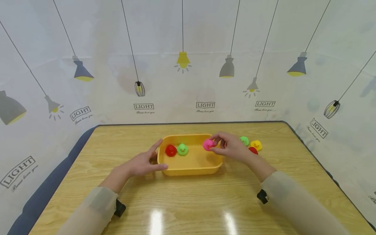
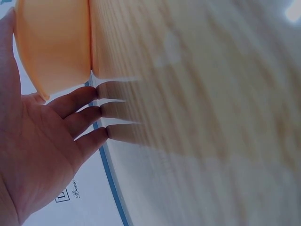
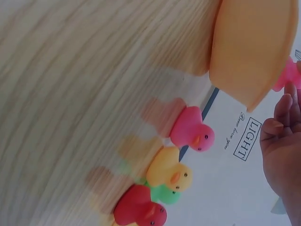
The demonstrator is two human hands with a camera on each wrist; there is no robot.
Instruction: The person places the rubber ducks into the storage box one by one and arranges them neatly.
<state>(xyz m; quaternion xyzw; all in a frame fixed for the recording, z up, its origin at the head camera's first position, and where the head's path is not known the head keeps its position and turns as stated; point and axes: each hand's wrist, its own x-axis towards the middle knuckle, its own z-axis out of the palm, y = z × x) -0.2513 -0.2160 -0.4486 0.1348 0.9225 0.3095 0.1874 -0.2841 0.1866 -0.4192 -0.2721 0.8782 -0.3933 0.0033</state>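
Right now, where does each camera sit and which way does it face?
Head: worn on the head, facing forward and down at the tray; left hand, right hand and sleeves show.
Left wrist: worn there, facing the tray's outside and the tabletop; the left hand shows.
Right wrist: worn there, facing the tray's outside and loose ducks; part of the right hand shows.
Shared: head and right wrist views both show the held pink duck.
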